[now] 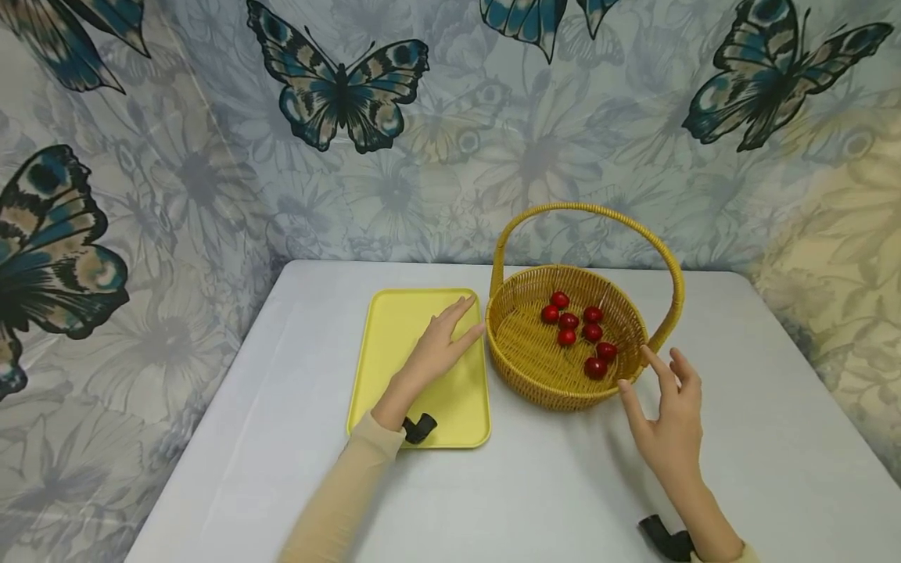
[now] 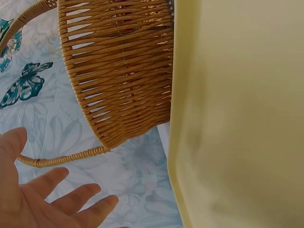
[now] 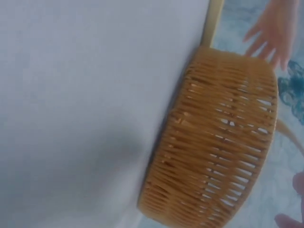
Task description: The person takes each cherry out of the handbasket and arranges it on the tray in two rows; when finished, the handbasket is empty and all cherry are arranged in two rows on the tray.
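Note:
A woven yellow-brown basket [image 1: 556, 400] with a tall arched handle stands on the table and holds several red cherries [image 1: 568, 320]. Left of it lies a flat yellow tray [image 1: 394, 328]. My left hand [image 1: 436, 348] hovers over the tray with fingers extended toward the basket's left side, holding nothing. On the other side, my right hand [image 1: 669, 426] has its fingers spread and slightly bent, fingertips right at the basket's right rim near the handle's foot. In the left wrist view the spread fingers [image 2: 76, 199] appear beside the basket; the right wrist view shows only fingertips at its lower right edge.
The white table [image 1: 246, 469] carries the tray and basket. Behind it hangs a backdrop cloth [image 1: 450, 180] with butterflies and flowers. A black wrist mount [image 1: 665, 538] sits at the right wrist, another mount [image 1: 421, 428] at the left.

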Motion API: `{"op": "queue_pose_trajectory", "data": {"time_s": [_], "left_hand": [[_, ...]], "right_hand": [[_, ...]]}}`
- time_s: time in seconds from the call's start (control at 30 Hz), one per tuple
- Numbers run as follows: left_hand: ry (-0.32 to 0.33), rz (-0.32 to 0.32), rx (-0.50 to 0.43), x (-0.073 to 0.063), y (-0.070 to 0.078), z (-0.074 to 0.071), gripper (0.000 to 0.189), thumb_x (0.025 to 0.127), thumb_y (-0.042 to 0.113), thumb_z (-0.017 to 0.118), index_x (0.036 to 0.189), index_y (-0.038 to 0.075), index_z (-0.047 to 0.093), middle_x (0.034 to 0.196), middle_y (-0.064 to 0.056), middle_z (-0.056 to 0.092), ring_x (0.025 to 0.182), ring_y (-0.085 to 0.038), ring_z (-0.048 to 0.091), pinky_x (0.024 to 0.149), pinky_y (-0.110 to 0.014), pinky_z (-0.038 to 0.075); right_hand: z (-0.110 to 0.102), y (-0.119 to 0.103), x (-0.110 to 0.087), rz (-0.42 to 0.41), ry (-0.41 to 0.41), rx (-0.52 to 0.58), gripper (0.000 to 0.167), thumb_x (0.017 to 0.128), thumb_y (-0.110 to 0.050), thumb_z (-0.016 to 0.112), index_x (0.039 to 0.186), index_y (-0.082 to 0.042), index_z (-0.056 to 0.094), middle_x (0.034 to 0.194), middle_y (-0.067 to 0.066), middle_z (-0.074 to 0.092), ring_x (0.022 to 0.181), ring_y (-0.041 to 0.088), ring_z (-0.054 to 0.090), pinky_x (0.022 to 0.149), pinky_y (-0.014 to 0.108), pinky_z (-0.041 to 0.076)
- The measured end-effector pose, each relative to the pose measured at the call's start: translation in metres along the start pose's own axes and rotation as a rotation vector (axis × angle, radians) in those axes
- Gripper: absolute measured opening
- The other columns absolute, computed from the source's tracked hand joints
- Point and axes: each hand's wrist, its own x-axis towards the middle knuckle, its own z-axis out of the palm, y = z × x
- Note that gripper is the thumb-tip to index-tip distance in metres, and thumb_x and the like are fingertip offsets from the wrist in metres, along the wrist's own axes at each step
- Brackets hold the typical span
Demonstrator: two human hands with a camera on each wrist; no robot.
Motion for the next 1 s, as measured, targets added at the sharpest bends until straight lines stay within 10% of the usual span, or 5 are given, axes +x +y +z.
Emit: {"op": "queue_pose_trajectory", "data": {"time_s": [0.33,1.0], "left_hand": [[-0.050,0.051,-0.029,0.019,0.006,0.004,0.063,0.092,0.058,0.041,0.146,0.027,0.030,0.152,0.006,0.023,0.142,-0.017,0.016,0.112,-0.050,0.017],[-0.264,0.228,0.045,0.071,0.040,0.017,0.056,0.095,0.048,0.044,0.145,0.028,0.030,0.149,0.004,0.031,0.138,-0.013,0.027,0.111,-0.035,0.027]], "right_hand": [[0.008,0.009,0.015,0.180,-0.198,0.128,0.061,0.092,-0.020,0.057,0.146,-0.020,0.029,0.153,0.021,0.002,0.139,0.042,0.007,0.089,0.077,0.021],[0.025,0.025,0.029,0.234,-0.265,0.149,0.066,0.092,-0.028,0.057,0.148,-0.023,0.024,0.148,0.028,0.007,0.127,0.055,0.024,0.086,0.077,0.026]]}}
